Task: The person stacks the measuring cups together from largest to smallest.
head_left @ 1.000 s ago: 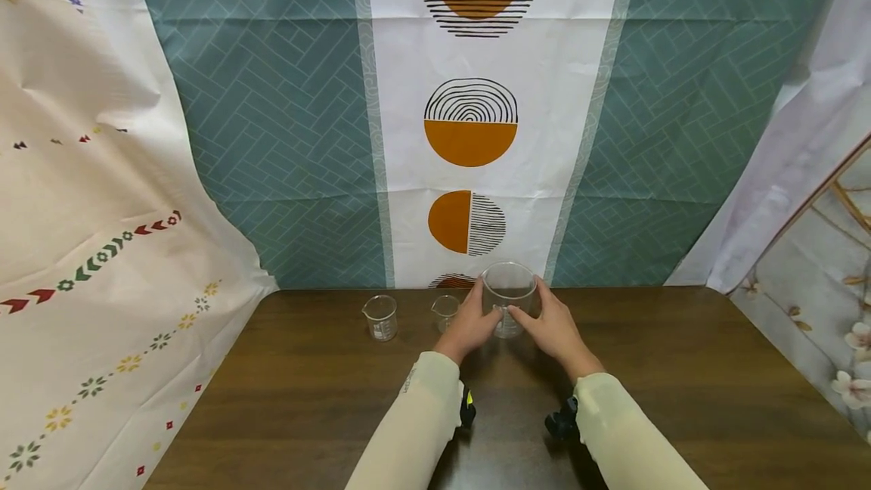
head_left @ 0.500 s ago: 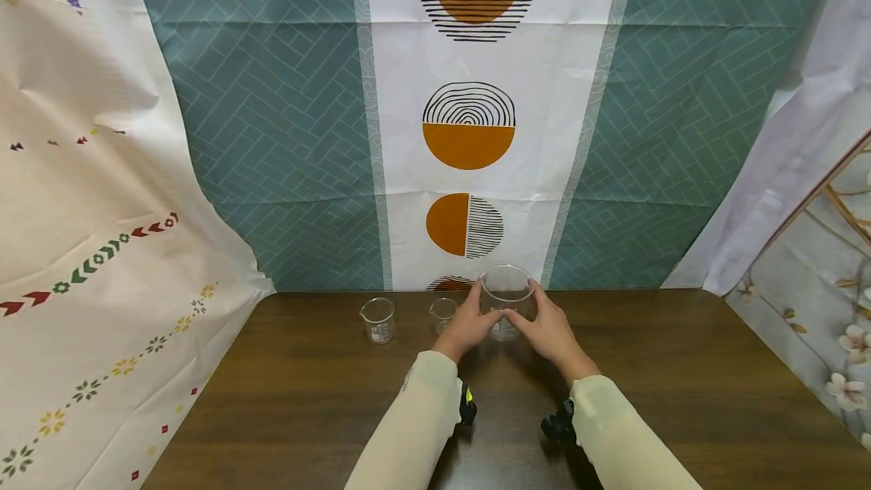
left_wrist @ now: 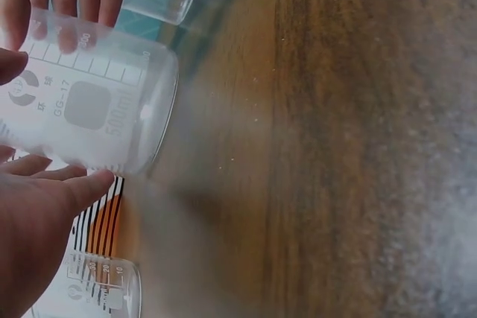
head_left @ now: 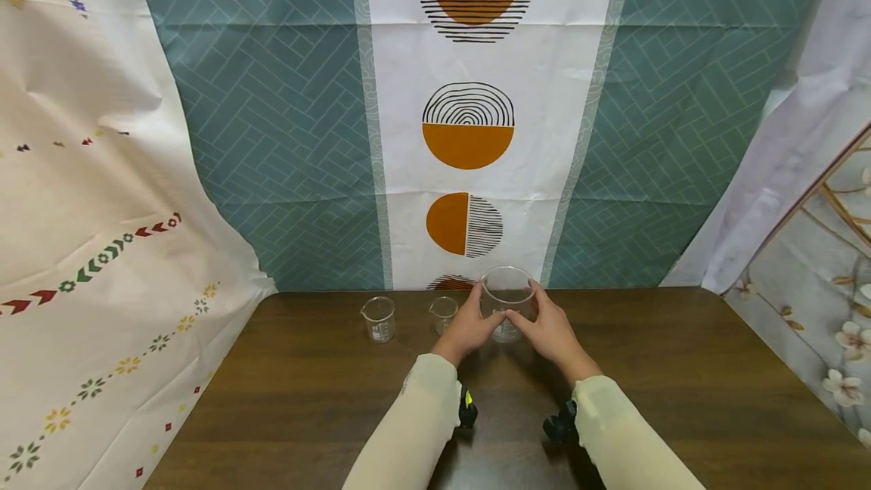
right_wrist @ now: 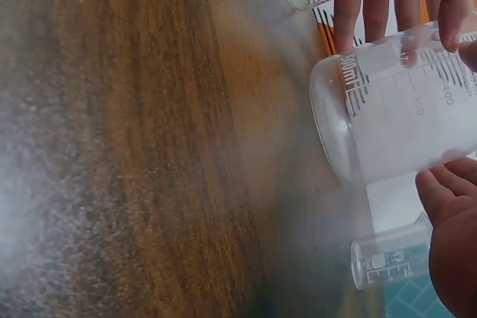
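Note:
Between both hands is a large clear glass beaker (head_left: 506, 295), upright, its printed 500 ml mark legible in the left wrist view. My left hand (head_left: 468, 328) grips its left side and my right hand (head_left: 553, 330) the right, thumbs meeting at the front. Fingers spread round the glass wall on both sides. Just left of the left hand stands a smaller beaker (head_left: 444, 311), partly covered by that hand. Another small beaker (right_wrist: 391, 257) stands beyond the right hand, hidden from the head view.
Farther left on the brown wooden table (head_left: 306, 399) stands one more small beaker (head_left: 379, 320). A patterned cloth (head_left: 469, 97) hangs along the table's back edge, with light cloths at both sides. Dark wrist cameras (head_left: 561, 422) sit under the sleeves.
Both hands keep their grip on the large beaker, which stays in nearly the same place. The head view has shifted only slightly.

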`<action>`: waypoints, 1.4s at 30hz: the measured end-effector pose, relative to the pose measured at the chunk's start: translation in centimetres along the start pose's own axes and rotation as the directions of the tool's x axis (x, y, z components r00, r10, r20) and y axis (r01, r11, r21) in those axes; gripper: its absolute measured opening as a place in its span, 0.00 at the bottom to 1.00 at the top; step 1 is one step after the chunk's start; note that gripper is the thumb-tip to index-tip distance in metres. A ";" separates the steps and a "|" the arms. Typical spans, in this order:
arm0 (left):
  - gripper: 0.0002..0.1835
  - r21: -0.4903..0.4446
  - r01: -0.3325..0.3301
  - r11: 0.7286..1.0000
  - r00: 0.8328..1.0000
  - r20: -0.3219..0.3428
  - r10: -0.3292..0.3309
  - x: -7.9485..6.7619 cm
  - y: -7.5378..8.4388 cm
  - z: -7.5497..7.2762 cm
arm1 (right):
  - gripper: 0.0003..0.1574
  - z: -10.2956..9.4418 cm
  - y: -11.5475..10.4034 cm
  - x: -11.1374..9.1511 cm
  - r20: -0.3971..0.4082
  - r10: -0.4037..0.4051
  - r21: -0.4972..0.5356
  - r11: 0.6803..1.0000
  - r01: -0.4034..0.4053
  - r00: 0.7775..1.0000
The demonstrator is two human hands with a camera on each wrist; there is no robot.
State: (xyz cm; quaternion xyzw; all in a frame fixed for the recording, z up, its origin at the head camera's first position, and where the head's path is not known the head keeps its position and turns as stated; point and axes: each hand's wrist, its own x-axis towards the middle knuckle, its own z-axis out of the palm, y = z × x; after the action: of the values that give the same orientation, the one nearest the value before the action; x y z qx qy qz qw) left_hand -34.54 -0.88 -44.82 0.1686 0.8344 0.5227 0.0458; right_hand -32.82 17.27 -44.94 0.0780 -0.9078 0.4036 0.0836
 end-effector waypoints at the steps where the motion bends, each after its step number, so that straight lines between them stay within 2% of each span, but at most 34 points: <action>1: 0.43 -0.004 -0.008 1.000 1.000 0.000 0.008 -0.1 0.0 0.0 | 0.57 0.0 0.0 -0.1 0.000 -0.001 0.001 1.000 0.001 1.000; 6: 0.44 0.022 -0.034 0.999 0.999 -0.011 0.034 -0.6 -0.1 -0.1 | 0.58 0.0 -0.2 -0.4 -0.005 -0.028 0.003 1.000 0.028 1.000; 14: 0.44 0.048 -0.058 0.997 0.998 -0.015 0.059 -1.4 -0.1 -0.2 | 0.52 0.2 -0.4 -1.0 -0.030 -0.084 0.040 0.996 0.085 0.996; 21: 0.44 0.011 -0.095 0.995 0.995 -0.013 0.095 -2.4 0.0 -0.4 | 0.55 0.2 -0.9 -1.8 -0.033 -0.098 0.032 0.995 0.099 0.995; 27: 0.43 -0.027 -0.100 0.995 0.995 0.004 0.100 -3.5 0.0 -0.9 | 0.55 0.3 -1.6 -2.6 -0.031 -0.121 0.041 0.992 0.122 0.992; 35: 0.43 -0.040 -0.095 0.995 0.995 0.008 0.096 -4.6 -0.4 -1.7 | 0.54 0.6 -2.4 -3.4 -0.042 -0.149 0.029 0.988 0.150 0.988; 42: 0.43 -0.022 -0.125 0.992 0.992 -0.006 0.125 -5.9 -0.6 -2.4 | 0.54 1.0 -3.2 -4.1 -0.042 -0.143 0.024 0.989 0.144 0.989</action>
State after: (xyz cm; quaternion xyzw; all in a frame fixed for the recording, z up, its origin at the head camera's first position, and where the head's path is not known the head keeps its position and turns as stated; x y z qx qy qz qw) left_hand -29.78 -5.12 -44.81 0.2188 0.8164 0.5343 0.0128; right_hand -28.26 14.69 -44.16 0.1359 -0.8925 0.4101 0.1297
